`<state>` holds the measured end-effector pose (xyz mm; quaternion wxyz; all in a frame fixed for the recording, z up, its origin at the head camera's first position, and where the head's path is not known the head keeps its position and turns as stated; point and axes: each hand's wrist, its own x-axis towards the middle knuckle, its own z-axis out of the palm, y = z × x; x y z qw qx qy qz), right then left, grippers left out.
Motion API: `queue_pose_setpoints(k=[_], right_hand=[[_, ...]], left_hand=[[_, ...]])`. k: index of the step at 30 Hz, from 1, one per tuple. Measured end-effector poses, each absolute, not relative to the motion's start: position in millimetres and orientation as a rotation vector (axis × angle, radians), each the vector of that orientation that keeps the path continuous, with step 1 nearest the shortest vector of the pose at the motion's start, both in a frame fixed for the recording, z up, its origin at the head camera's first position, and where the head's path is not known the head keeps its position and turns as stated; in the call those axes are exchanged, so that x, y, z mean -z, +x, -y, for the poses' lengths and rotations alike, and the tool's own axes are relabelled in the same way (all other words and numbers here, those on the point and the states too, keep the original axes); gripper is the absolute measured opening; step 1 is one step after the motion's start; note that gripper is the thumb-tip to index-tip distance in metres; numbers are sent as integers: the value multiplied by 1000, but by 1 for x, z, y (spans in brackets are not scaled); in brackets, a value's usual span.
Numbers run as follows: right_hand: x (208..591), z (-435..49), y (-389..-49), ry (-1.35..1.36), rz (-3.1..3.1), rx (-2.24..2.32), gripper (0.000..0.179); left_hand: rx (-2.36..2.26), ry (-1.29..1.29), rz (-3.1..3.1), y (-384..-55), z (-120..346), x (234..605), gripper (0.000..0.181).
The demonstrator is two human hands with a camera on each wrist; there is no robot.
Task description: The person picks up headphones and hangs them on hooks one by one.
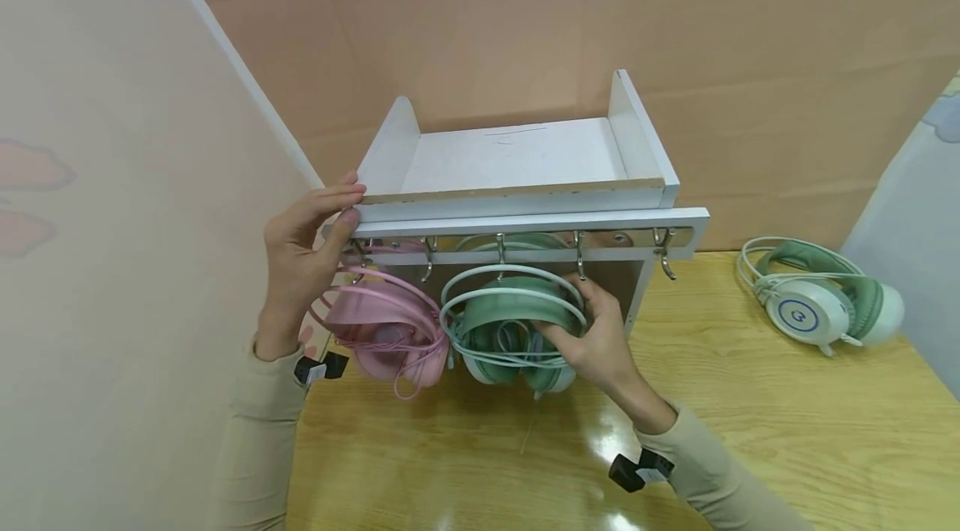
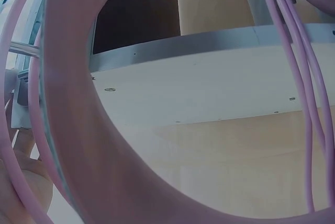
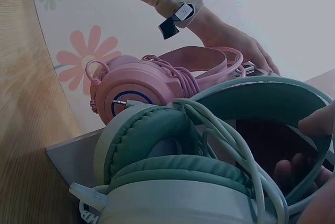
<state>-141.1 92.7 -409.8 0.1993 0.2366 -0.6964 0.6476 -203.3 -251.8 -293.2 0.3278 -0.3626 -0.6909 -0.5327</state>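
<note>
In the head view, my left hand holds the left end of a white shelf rack, thumb in front and fingers at the side. Pink headphones hang below, near the leftmost hooks, their cable bundled. My right hand grips the headband of green and white headphones, just below the middle hook. Whether that headband sits on the hook I cannot tell. The right wrist view shows the green ear cushions and a looped pale cable. A pink headband fills much of the left wrist view.
Another green and white headset lies on the wooden table at the right. A hook hangs at the rail's right end. Brown paper covers the back; a pale wall stands close on the left.
</note>
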Motion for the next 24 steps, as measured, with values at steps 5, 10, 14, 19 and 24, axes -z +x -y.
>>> queue_pose_setpoints(k=[5,10,14,19,24], right_hand=[[410,-94,-141,699,1931,-1887,38],[408,-97,-142,724,1933,-1914,42],[408,-100,-143,755,1939,-1901,48],[407,-105,-144,805,1966,-1891,57],[406,-108,-140,819,1986,-1877,66]], left_hand=[[1400,-938,1814,-203,252,293,20],[1414,-937,1799,-204,251,294,18],[1424,-945,1784,-206,251,294,17],[1422,-945,1776,-206,252,293,17],[1425,-939,1784,-205,252,294,17]])
